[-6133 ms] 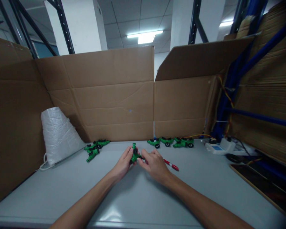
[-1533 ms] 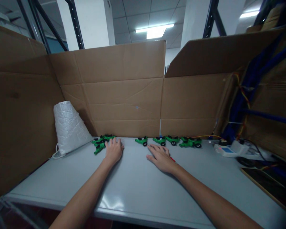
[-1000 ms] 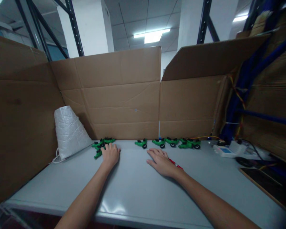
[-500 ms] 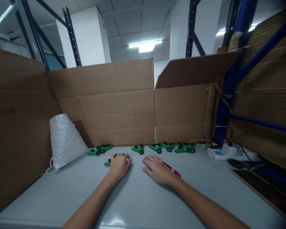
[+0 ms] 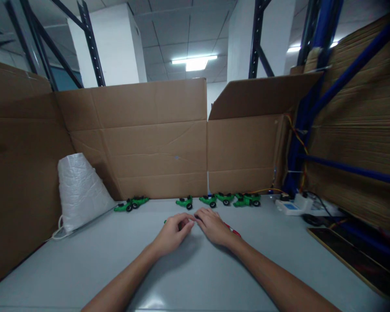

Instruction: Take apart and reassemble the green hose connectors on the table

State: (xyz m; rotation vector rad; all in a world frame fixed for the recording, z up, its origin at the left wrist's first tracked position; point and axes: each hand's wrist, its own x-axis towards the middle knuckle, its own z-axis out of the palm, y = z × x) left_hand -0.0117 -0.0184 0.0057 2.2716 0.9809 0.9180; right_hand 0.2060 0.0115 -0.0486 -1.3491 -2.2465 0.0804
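My left hand (image 5: 174, 234) is closed around a green toy car (image 5: 165, 221), and only a bit of green shows past the knuckles. Right beside it, my right hand (image 5: 213, 226) has its fingers bent together, their tips meeting those of the left hand. A small dark spot shows at the right fingertips, too little to name. Partly under the right hand lies a red pen-like tool (image 5: 233, 229). Beyond the hands stand more green toy cars with black wheels: one in the middle (image 5: 184, 202), several to the right (image 5: 225, 198), and a pair at left (image 5: 131, 203).
Cardboard walls (image 5: 149, 143) enclose the back and sides of the grey table (image 5: 117, 268). A white foam-wrapped bundle (image 5: 81, 193) leans at left. At right are a power strip (image 5: 295, 206) with cables, a dark flat panel (image 5: 351, 260) and a blue rack post (image 5: 299, 147).
My left hand has moved right with the toy car, up to the right hand. The right hand's fingers, flat before, have drawn together. The view has shifted slightly.
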